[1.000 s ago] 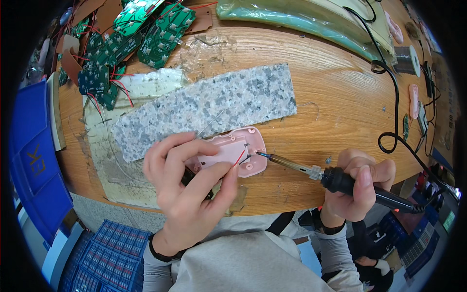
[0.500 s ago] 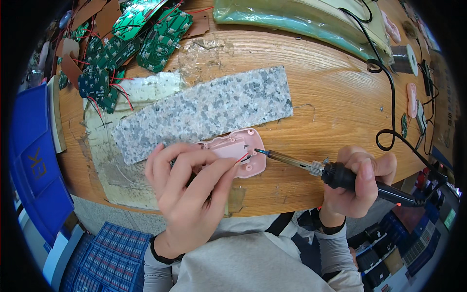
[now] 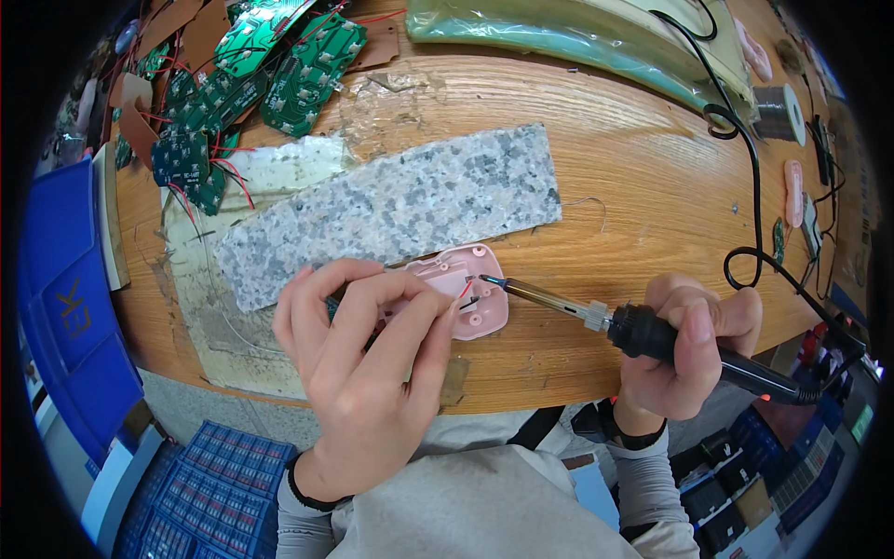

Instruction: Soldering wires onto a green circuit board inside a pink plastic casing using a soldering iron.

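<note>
A pink plastic housing shell point(image 3: 488, 325) lies on the wooden table, its hollow inside facing up. My right hand point(image 3: 686, 349) grips a soldering iron point(image 3: 644, 335) by its black handle. The iron's tip is at a metal contact inside the shell, beside the end of a thin red wire point(image 3: 465, 290). Closed over the shell's left part, my left hand point(image 3: 368, 349) pinches the red wire between thumb and forefinger. A black wire point(image 3: 470, 306) shows just below it. Something dark green shows between my left fingers, mostly hidden.
A speckled stone slab point(image 3: 400, 205) lies just beyond the shell. Green circuit boards point(image 3: 312, 70) with red wires are heaped at the far left. The iron's black cord point(image 3: 752, 186) loops along the right, near a solder spool point(image 3: 779, 115). A blue bin point(image 3: 65, 307) stands left.
The iron's tip has moved slightly left and up, onto the contact inside the shell. The red wire's end has come up to that contact with my left fingers.
</note>
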The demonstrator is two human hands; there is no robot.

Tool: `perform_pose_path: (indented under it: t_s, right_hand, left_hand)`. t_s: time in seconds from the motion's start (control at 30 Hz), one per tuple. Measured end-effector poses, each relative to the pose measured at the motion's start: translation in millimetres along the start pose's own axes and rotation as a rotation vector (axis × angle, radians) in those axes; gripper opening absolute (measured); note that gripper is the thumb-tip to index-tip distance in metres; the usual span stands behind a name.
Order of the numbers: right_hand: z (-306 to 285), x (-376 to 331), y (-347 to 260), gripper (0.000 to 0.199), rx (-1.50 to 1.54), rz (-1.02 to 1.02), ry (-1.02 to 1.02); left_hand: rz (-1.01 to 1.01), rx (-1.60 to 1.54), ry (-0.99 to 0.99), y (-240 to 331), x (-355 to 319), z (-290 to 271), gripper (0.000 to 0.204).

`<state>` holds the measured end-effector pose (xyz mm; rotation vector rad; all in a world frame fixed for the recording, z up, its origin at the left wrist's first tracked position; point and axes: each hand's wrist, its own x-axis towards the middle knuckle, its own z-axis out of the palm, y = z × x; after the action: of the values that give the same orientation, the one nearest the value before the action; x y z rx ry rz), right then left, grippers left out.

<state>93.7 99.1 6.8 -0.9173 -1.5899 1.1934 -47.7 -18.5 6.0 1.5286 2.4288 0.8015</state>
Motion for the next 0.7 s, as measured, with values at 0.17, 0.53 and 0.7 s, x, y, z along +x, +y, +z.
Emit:
perform_pose_path:
  t_s: [0.17,0.53,0.7]
  right_hand:
    - [1.9,0.2,-1.6,0.019,-0.025,0.022,-0.019]
    - [-0.8,0.0,2.3,0.02,0.015,0.042,-0.063]
    - [-3.7,-0.2,0.9,0.021,0.035,0.086,-0.082]
  left_hand:
    - [0.012,0.007,-0.014,0.6,0.9,-0.8,0.017]
    - [0.009,0.006,-0.019,0.9,2.5,-1.1,0.017]
    - [0.013,0.005,-0.021,1.4,2.9,-0.8,0.017]
